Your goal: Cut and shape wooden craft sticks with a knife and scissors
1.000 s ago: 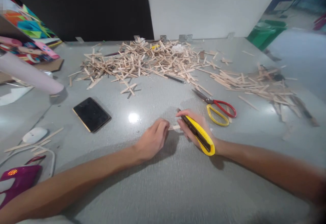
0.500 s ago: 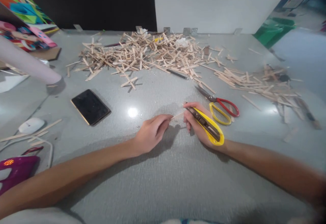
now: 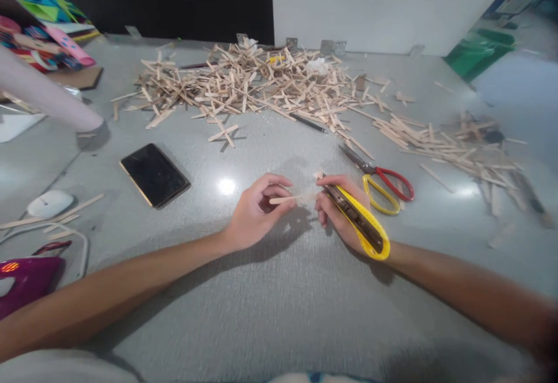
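Note:
Near the middle of the table, my left hand (image 3: 257, 211) is closed loosely on a thin wooden craft stick (image 3: 281, 200). The rounded end shows between its curled fingers and thumb, while the other end runs blurred toward my right hand (image 3: 337, 203). Gripped in that right hand is a yellow utility knife (image 3: 360, 220), its handle slanting back over the thumb side toward the wrist. Whether the right fingertips also touch the stick I cannot tell. Scissors (image 3: 379, 182) with one red and one yellow handle lie just beyond the right hand.
A large heap of craft sticks (image 3: 244, 83) spreads along the back, with more sticks (image 3: 436, 142) at right. A dark pencil (image 3: 307, 122) lies by the heap. At left are a phone (image 3: 154, 175), a white mouse (image 3: 51, 203) and a purple device (image 3: 30, 281) with a cable.
The left fingers have spread from a tight pinch, and more of the craft stick shows across them. My right hand still holds the knife. The whole view has shifted slightly.

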Motion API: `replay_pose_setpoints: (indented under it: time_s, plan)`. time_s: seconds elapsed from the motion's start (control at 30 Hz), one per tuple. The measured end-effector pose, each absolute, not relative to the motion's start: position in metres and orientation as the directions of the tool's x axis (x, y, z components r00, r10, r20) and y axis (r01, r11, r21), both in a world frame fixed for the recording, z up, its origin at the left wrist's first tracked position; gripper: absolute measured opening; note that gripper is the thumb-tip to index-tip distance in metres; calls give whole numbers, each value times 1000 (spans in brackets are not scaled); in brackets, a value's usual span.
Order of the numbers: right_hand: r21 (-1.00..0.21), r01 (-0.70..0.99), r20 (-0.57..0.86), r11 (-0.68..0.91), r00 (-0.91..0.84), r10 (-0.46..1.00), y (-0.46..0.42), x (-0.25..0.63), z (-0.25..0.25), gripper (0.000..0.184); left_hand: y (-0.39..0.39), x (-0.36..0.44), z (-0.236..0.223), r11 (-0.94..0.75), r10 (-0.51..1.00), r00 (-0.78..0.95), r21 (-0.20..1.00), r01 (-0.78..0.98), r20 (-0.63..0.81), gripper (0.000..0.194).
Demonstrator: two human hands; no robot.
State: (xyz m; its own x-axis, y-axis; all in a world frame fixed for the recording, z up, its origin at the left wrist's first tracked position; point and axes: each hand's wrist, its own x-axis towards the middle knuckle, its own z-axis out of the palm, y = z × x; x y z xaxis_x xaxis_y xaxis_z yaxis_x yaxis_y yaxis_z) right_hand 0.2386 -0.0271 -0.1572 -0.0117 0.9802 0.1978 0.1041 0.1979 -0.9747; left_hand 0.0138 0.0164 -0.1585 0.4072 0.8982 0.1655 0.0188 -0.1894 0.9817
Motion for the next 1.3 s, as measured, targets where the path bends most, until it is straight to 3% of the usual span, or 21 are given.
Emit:
replay_pose_setpoints:
  time_s: [0.23, 0.4, 0.57, 0.67, 0.87, 1.1, 1.3]
  plan:
    - [-943, 226, 195, 244, -218, 956, -33, 243, -160, 15, 23, 16, -154, -1, 886, 462, 998, -62, 30, 27]
    - [-957, 198, 175, 210, -180, 968, -34, 243, -155, 20, 16, 21, -147, 125, 921, 385, 982, -140, -62, 51]
    - [-896, 326, 237, 301, -224, 945, -34, 243, -149, 17, 7, 26, -141, 204, 878, 469, 962, -184, -97, 41]
    - [-874, 349, 275, 339, -219, 936, -37, 242, -148, 14, 4, 25, -142, 164, 856, 514, 973, -162, -59, 28]
    - [-944, 203, 250, 259, -69, 966, -45, 242, -154, 28, -1, 23, -149, 138, 839, 539, 987, -79, -74, 25]
    - [-864, 329, 353, 382, -146, 924, -46, 248, -146, 12, -5, 21, -156, 48, 822, 565, 998, 45, -65, 33]
    - [-832, 354, 374, 426, -207, 904, -45, 247, -141, 11, -6, 21, -154, 62, 815, 575, 997, 46, -77, 36]
